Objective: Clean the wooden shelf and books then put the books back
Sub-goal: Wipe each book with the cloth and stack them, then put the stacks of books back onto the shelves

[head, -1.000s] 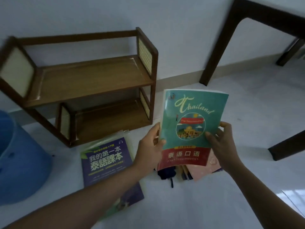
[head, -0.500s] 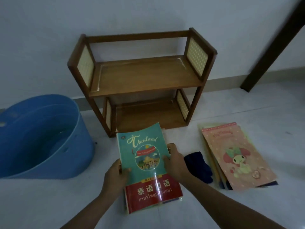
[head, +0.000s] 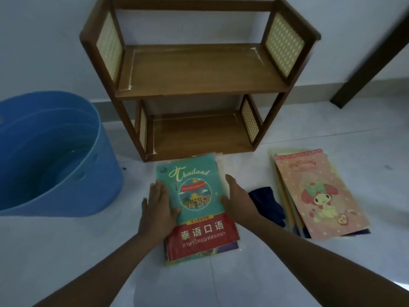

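A two-tier wooden shelf (head: 200, 69) with cane side panels stands bare against the wall. In front of it the teal and red Thailand book (head: 194, 202) lies on top of a small stack on the floor. My left hand (head: 158, 207) presses its left edge and my right hand (head: 235, 199) its right edge, both gripping the book's sides. To the right lies a second pile topped by a pink cartoon book (head: 318, 193). A dark blue cloth (head: 269, 202) lies crumpled between the two piles.
A large blue plastic tub (head: 51, 151) holding water sits on the floor at the left. A dark table leg (head: 371, 63) slants down at the far right. White floor tiles spread around the piles and toward me.
The Thailand book has come down from held up in front of me onto the stack by the shelf. My view swung left and closer, bringing the shelf to centre.
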